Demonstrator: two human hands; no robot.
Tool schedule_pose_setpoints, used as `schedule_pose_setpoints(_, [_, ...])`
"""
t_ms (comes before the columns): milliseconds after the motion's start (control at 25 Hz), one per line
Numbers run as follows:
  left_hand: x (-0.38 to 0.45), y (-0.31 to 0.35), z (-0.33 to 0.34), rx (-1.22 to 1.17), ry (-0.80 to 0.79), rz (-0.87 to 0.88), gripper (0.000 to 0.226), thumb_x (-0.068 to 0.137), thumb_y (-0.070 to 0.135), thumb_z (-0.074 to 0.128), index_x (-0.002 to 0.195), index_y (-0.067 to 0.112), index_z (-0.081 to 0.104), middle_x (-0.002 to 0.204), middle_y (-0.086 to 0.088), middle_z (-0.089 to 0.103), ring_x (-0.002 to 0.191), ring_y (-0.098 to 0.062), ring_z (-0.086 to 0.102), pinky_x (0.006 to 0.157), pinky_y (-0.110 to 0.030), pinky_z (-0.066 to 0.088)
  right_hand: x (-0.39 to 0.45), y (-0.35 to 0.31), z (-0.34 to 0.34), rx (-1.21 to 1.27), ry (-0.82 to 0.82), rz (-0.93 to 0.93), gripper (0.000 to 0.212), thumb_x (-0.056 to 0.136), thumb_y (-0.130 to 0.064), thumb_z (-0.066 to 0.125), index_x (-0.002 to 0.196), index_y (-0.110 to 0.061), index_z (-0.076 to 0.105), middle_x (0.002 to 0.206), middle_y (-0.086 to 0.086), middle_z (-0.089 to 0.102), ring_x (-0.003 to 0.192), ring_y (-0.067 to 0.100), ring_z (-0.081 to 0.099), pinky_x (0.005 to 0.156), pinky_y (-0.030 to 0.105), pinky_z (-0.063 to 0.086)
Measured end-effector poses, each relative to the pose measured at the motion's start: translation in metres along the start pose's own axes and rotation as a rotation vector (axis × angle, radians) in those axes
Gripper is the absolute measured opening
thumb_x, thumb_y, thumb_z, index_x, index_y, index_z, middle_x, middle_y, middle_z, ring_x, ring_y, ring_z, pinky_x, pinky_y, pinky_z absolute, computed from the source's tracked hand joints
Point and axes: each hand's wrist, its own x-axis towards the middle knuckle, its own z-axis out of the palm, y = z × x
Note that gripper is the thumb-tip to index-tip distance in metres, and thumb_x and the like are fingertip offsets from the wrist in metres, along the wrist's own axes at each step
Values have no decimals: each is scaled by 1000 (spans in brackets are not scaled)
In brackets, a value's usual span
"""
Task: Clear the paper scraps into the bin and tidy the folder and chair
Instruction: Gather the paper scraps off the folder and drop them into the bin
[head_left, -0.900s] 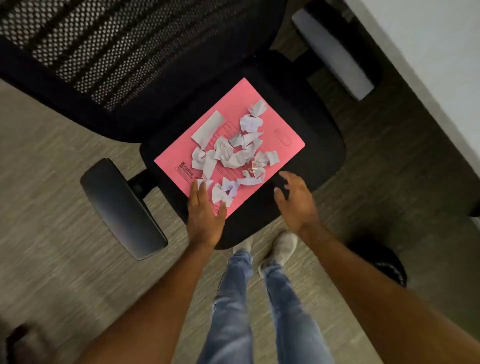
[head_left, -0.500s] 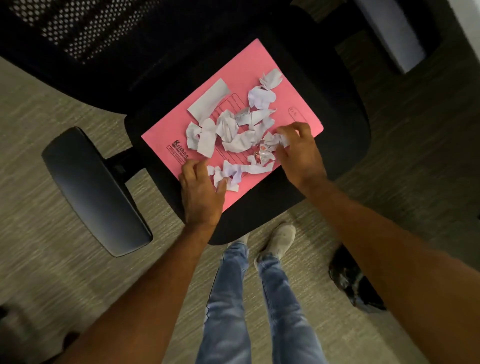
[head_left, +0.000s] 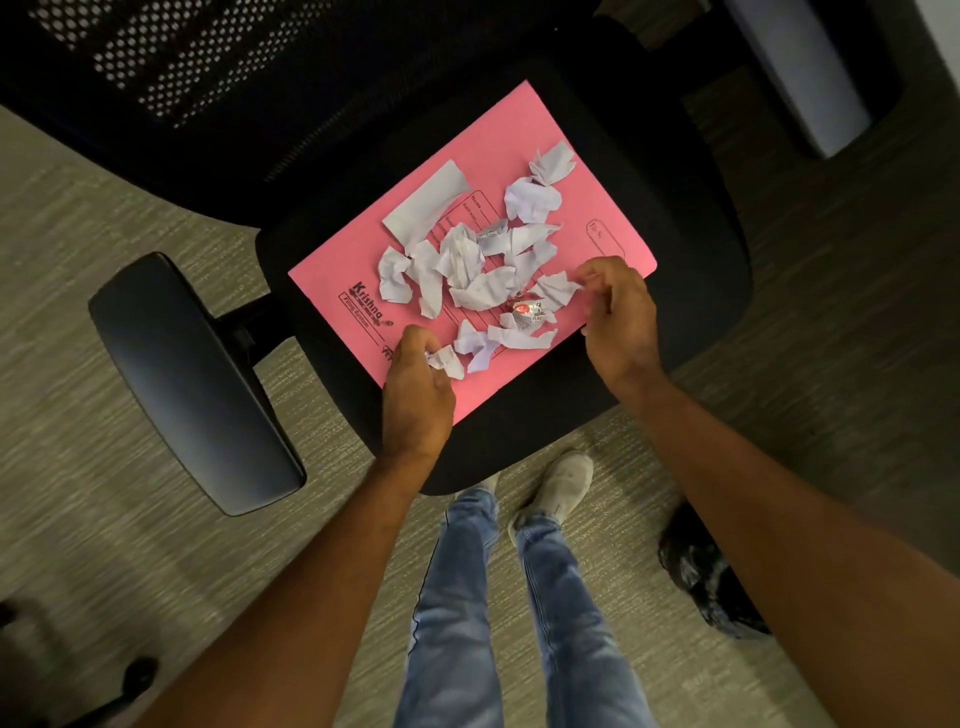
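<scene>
A pink folder (head_left: 358, 283) lies flat on the black seat of an office chair (head_left: 691, 208). Several white crumpled paper scraps (head_left: 467, 270) are scattered across it, with one shiny red-and-silver wrapper (head_left: 525, 312) among them. My left hand (head_left: 415, 395) rests at the folder's near edge, its fingers curled around a small scrap (head_left: 449, 359). My right hand (head_left: 618, 317) sits at the folder's right edge, fingertips pinching a scrap (head_left: 558, 288). A black bin bag (head_left: 701, 577) stands on the floor to the lower right, partly hidden by my right arm.
The chair's left armrest (head_left: 192, 374) juts out towards me and the right armrest (head_left: 800, 67) is at the top right. Its mesh backrest (head_left: 208, 57) fills the top left. My legs and shoes (head_left: 561, 488) stand on grey carpet just below the seat.
The camera has come closer to the seat. My left hand has gone from flat on the folder's edge to curled around a scrap. My right hand has reached onto the folder and is pinching a scrap.
</scene>
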Motion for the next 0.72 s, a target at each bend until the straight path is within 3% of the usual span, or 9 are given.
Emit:
schedule_pose_setpoints(120, [0,2,-1,-72,32,-9,40,95,-9,49,122,19,58,122,-1,59,109,-11,54,66,-8,41,-17,-3,2,39,-14,-15,24,105,-15,41,119,-20,60,107,-6,60,99,5,57,85,35,56])
schedule_pose_setpoints(200, [-3,4,-1,-44,61,53,44,93,-12,48,116,21,65,118,0,56,110,-12,55,68,-5,43,-27,-9,5,-11,-147,-77,32,99,-29,54,131,-24,51,102,-12,60,91,5,59,76,31,54])
schedule_pose_setpoints(280, [-7,6,1,-45,64,76,40,94,-6,46,114,20,67,115,-1,53,106,-16,56,69,-3,42,-31,-8,11,-180,-271,-182,65,90,-44,71,144,-29,40,126,-5,62,112,14,60,87,32,55])
schedule_pose_setpoints(360, [-10,9,5,-51,13,79,32,98,9,49,124,22,62,118,0,49,104,-15,55,73,-9,44,-31,-3,16,-365,-343,-256,76,88,-43,75,150,-30,33,138,2,57,125,23,54,93,42,55])
schedule_pose_setpoints(520, [-8,6,17,146,-91,177,52,96,38,64,143,28,44,119,-3,48,103,-14,52,75,-28,52,-32,6,22,-549,-340,-341,52,99,-37,61,145,-25,41,128,7,56,114,30,54,80,52,59])
schedule_pose_setpoints(640, [-2,3,23,311,-73,235,48,92,31,71,135,24,51,115,-6,52,101,-23,58,73,-31,52,-31,7,21,-533,-348,-345,39,103,-33,53,140,-22,47,126,7,57,111,30,55,77,51,58])
schedule_pose_setpoints(720, [-1,4,24,373,-44,271,35,93,21,69,126,19,57,113,-7,54,97,-25,60,70,-27,43,-30,10,19,-480,-343,-351,35,103,-28,48,137,-19,49,124,8,56,108,29,56,79,49,58])
